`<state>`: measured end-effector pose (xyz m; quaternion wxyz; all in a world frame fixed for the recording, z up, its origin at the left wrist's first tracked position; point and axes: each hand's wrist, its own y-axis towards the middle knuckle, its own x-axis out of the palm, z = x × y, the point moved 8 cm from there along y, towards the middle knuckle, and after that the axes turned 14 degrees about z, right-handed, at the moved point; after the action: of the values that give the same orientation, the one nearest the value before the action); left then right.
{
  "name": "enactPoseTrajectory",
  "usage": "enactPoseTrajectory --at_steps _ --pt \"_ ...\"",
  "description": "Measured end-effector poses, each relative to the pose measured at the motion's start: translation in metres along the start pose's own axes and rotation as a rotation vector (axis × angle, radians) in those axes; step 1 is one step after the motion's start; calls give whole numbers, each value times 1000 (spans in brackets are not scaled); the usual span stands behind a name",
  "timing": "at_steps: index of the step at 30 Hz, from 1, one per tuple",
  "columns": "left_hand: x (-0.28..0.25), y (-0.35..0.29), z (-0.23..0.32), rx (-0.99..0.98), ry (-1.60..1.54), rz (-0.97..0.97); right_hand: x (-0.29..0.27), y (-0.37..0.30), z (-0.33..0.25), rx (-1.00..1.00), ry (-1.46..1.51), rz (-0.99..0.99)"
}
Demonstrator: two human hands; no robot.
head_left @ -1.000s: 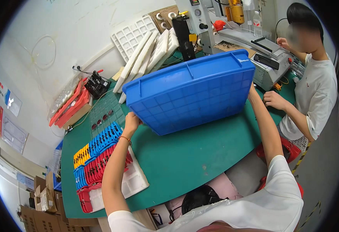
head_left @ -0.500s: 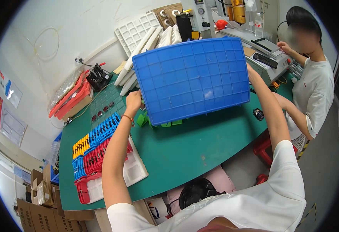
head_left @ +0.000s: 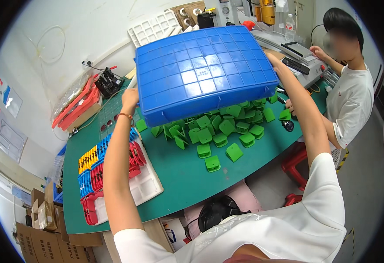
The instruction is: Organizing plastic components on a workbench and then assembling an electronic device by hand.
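A blue plastic crate [head_left: 205, 70] is tipped over above the table, its ribbed underside toward me. My left hand [head_left: 129, 100] is closed on its left end. At the right end my right hand [head_left: 272, 62] grips the crate, the fingers mostly hidden behind it. Many green plastic clips [head_left: 227, 127] lie in a loose heap under and in front of the crate. A few lie apart nearer me, such as one green clip [head_left: 212, 163].
A white tray [head_left: 150, 186] with rows of red, blue and yellow clips [head_left: 96, 175] sits at the left on the green table [head_left: 183, 193]. A black device [head_left: 108, 83] and white molded trays [head_left: 154, 28] stand behind. A co-worker [head_left: 349, 83] is at the right, by a machine [head_left: 303, 65].
The crate has risen, moved a little left and tilted further over. A heap of green clips now covers the table beneath it, where only a few showed before.
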<state>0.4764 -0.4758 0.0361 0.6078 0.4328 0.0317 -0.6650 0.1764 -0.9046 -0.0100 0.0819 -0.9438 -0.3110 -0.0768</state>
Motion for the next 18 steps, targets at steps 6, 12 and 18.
enactPoseTrajectory --at_steps 6,12,18 --pt "-54 -18 11 -68 -242 35 18 -42 -36 -206 -86 17" --pt "-104 -49 7 -169 -622 -83 38 -94 -64 -424 201 -12" --pt "-192 -95 -42 -197 -851 -131 105 -143 -44 -413 403 -142"
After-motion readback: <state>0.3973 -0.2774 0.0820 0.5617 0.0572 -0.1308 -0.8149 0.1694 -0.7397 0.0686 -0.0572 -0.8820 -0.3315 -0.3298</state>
